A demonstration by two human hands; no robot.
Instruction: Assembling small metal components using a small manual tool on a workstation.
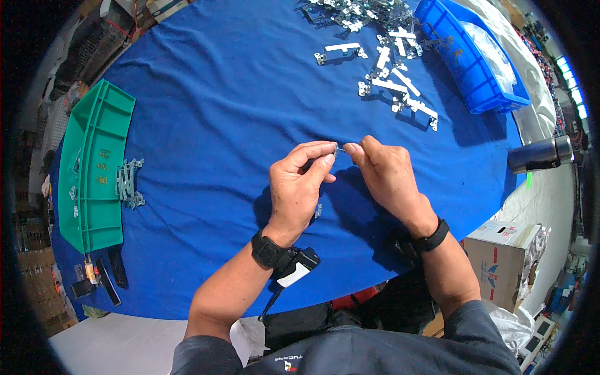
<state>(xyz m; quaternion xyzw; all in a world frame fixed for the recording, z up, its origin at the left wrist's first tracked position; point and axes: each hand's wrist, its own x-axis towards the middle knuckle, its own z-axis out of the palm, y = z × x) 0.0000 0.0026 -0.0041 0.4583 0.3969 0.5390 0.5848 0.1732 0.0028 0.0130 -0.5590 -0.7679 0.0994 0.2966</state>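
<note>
Both hands meet over the middle of the blue-covered table. Thumb and fingers of my left hand [297, 181] pinch a small metal part [337, 150], mostly hidden by the fingertips. From the other side my right hand [386, 172], curled with its fingers closed, grips the end of the same small part; its exact kind is too small to tell. Just below my left hand, partly covered by it, another small metal piece [318, 211] lies on the cloth. Each wrist wears a black strap, the left one with a box-like device.
Several white and silver metal brackets [390, 84] lie scattered at the far right, beside a heap [350, 14] and a blue crate [469, 56]. At left stands a green bin [94, 219] with stacked brackets [130, 183] beside it. A dark bottle [540, 154] lies at the right edge.
</note>
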